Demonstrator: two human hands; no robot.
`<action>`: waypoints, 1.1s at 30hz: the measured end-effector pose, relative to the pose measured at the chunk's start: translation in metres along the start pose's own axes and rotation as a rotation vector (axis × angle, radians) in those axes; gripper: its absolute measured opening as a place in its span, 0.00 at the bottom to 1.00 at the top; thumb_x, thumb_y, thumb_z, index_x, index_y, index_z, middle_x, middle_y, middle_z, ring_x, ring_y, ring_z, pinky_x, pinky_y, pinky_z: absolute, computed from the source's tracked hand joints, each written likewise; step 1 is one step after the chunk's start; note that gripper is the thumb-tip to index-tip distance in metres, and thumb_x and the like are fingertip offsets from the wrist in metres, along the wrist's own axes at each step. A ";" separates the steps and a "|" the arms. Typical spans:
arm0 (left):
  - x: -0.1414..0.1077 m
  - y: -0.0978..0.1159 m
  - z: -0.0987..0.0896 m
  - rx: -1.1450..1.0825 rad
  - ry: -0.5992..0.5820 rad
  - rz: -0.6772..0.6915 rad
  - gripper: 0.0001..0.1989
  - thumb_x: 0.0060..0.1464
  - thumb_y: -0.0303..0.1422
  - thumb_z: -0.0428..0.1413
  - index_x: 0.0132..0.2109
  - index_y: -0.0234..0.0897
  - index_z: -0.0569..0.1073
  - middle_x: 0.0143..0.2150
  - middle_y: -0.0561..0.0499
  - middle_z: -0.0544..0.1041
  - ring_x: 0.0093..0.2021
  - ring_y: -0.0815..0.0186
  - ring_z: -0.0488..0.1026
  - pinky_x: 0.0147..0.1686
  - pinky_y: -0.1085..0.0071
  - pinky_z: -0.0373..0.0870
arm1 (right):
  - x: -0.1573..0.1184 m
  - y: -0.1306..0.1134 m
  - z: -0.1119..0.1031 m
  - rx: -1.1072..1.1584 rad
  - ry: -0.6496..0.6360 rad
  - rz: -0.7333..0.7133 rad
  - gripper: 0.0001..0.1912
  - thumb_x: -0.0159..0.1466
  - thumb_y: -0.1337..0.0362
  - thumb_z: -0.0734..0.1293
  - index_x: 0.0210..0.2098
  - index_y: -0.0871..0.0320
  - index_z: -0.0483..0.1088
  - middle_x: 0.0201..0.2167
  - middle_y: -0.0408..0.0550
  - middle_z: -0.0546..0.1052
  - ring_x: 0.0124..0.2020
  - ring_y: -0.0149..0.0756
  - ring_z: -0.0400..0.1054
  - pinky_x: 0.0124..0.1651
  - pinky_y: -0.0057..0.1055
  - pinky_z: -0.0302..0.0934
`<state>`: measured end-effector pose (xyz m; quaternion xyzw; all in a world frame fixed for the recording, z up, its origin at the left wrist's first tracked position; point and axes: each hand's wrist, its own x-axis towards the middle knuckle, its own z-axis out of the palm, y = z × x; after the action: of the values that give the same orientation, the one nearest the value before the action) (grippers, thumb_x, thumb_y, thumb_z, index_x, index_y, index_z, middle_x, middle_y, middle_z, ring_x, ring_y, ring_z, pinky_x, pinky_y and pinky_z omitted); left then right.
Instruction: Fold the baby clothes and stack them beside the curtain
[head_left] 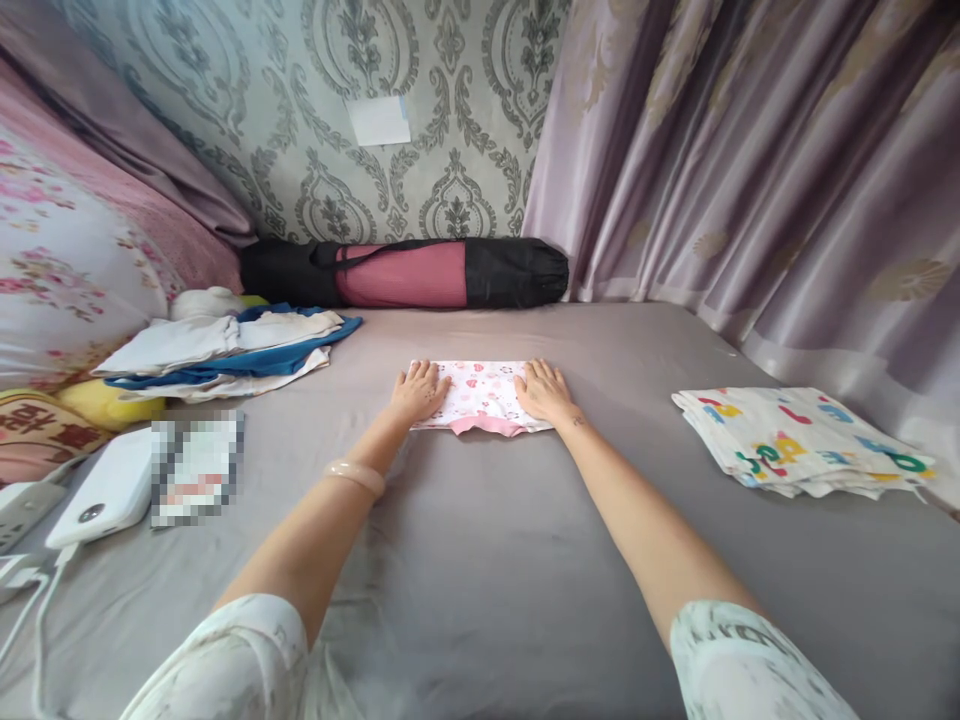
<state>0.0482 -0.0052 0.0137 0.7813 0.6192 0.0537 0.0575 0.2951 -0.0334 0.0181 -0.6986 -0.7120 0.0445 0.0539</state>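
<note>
A small white garment [484, 392] with a pink and red print lies folded flat on the grey sheet, its pink trimmed edge facing me. On its left end rests my left hand [421, 390], palm down with the fingers stretched out. My right hand [545, 391] lies flat on the right end in the same way, fingers slightly spread. Neither hand grips the cloth. What is beneath the palms is hidden.
Folded white cloth with coloured letters [802, 440] lies at the right. At the left are a white and blue clothes pile [225, 350], a white power bank [112, 490] with cables and a blurred packet [199, 468]. A black and pink rolled bag [405, 274] lies along the wall.
</note>
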 end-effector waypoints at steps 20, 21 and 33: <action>-0.055 -0.035 -0.001 -0.083 0.085 0.082 0.28 0.67 0.43 0.35 0.67 0.35 0.58 0.70 0.42 0.57 0.70 0.58 0.52 0.67 0.55 0.48 | -0.009 0.023 -0.002 0.043 -0.089 0.011 0.35 0.71 0.52 0.43 0.70 0.67 0.46 0.72 0.56 0.44 0.72 0.42 0.37 0.70 0.44 0.35; -0.055 -0.035 0.000 -0.090 0.100 0.083 0.28 0.67 0.43 0.35 0.66 0.35 0.58 0.69 0.42 0.58 0.70 0.58 0.53 0.67 0.55 0.48 | -0.008 0.023 -0.001 0.036 -0.090 0.012 0.35 0.71 0.52 0.43 0.70 0.67 0.46 0.72 0.56 0.44 0.72 0.42 0.37 0.70 0.45 0.35; -0.061 -0.035 0.000 -0.130 0.270 0.100 0.25 0.66 0.42 0.40 0.62 0.33 0.64 0.64 0.40 0.66 0.66 0.57 0.60 0.64 0.59 0.56 | -0.015 -0.024 -0.016 -0.100 0.068 -0.126 0.32 0.71 0.56 0.45 0.69 0.66 0.50 0.71 0.58 0.47 0.72 0.45 0.35 0.69 0.54 0.29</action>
<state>0.0012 -0.0567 0.0074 0.7913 0.5770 0.2010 0.0213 0.2736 -0.0492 0.0369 -0.6554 -0.7537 -0.0184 0.0459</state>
